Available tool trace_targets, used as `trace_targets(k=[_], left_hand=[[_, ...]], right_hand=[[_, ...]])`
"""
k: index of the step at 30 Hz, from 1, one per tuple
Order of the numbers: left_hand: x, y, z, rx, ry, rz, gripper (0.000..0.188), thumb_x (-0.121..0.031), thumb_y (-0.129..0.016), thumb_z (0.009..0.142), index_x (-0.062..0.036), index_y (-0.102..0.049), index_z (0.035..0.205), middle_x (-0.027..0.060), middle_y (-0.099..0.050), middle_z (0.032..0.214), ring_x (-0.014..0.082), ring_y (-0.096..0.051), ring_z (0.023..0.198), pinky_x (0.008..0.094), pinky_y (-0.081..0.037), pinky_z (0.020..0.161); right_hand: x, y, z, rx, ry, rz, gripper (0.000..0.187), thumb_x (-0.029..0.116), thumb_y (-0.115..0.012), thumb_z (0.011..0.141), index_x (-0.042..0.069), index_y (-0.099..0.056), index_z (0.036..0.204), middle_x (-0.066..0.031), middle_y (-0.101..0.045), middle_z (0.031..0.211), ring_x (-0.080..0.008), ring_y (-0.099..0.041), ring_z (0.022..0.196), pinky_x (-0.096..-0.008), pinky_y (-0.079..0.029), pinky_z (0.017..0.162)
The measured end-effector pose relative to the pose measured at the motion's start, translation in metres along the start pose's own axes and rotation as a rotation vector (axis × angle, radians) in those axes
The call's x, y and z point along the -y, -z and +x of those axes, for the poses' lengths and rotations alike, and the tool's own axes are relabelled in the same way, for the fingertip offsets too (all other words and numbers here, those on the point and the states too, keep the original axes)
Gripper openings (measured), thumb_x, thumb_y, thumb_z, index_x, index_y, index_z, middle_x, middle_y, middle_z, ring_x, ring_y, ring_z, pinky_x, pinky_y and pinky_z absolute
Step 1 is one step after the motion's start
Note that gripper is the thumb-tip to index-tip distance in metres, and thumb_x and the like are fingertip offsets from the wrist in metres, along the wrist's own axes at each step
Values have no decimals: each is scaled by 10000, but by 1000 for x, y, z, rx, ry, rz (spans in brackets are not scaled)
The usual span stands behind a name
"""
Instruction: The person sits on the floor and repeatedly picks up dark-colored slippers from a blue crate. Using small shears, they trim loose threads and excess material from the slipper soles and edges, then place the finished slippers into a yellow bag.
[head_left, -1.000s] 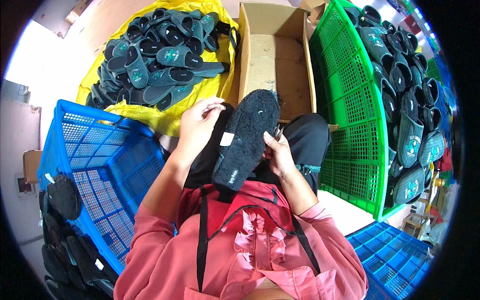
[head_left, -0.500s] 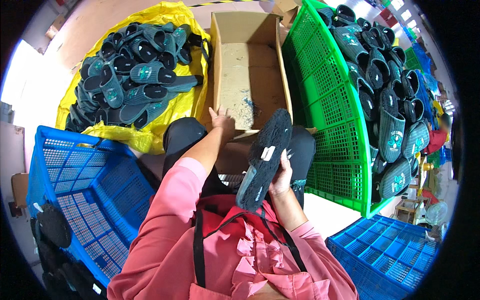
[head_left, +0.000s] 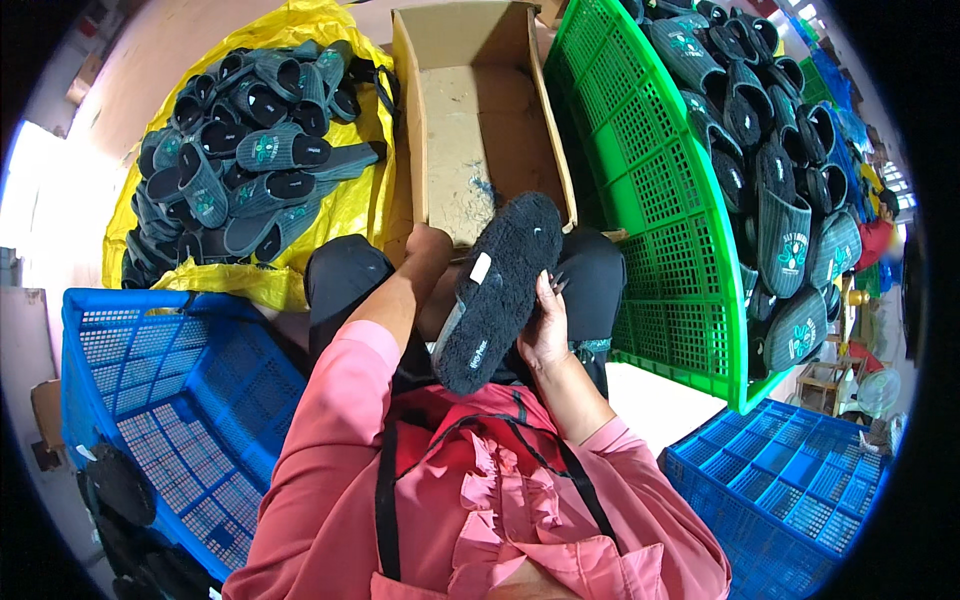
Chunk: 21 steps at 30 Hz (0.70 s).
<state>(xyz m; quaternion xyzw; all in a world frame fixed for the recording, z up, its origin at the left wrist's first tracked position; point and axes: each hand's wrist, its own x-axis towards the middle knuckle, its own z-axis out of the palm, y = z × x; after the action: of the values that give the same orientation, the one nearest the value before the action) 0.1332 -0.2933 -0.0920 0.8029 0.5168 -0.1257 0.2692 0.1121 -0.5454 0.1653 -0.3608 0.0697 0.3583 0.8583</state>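
Note:
My right hand (head_left: 545, 330) is closed, with its thumb against the edge of a dark slipper (head_left: 495, 300). The slipper is tilted over my lap with its fuzzy black insole facing up and a small pale tag (head_left: 480, 267) at its side. Beside that thumb, a small dark pointed thing (head_left: 562, 283) sticks out; its kind is unclear. My left hand (head_left: 430, 245) is at the near left corner of an open cardboard box (head_left: 495, 130), beyond the slipper. Its fingers are bent out of sight, so what they touch is hidden.
Left of the box, a yellow sack (head_left: 350, 185) lies under a heap of grey slippers (head_left: 205, 190). On the right stands a tilted green crate (head_left: 665, 215) with more slippers (head_left: 785, 240) beyond it. Blue crates (head_left: 130, 350) flank me. Dark scraps lie in the box.
The slipper has shifted left and toward me, and its insole now faces up more. My left hand has gone from spread fingers to bent ones at the box's near corner. The view has shifted slightly.

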Motion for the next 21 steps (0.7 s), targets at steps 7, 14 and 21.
trace_targets(k=[7, 14, 21], left_hand=[[-5, 20, -58, 274, -676, 392, 278, -198, -529, 960, -82, -682, 1161, 112, -683, 1182, 250, -667, 1084, 345, -546, 851], [48, 28, -39, 273, -1068, 606, 281, -230, -502, 981, -104, -691, 1145, 106, -688, 1173, 248, -670, 1079, 339, -538, 868], [-52, 282, -209, -112, -982, -177, 178, -157, -700, 812, -109, -723, 981, 90, -648, 907, 288, -615, 904, 371, -493, 820]], right_hand=[[4, 5, -5, -95, 35, -21, 415, 313, -619, 964, 94, -519, 1303, -66, -599, 1268, -239, -562, 1186, -459, -440, 1041], [4, -16, -1, -81, 33, -142, 347, 284, -653, 950, 106, -552, 1230, -44, -618, 1124, -187, -591, 1030, -360, -475, 947], [1, -5, 6, -200, 80, -205, 310, 184, -612, 980, 20, -560, 1239, -89, -649, 1163, -189, -614, 1044, -333, -481, 954]])
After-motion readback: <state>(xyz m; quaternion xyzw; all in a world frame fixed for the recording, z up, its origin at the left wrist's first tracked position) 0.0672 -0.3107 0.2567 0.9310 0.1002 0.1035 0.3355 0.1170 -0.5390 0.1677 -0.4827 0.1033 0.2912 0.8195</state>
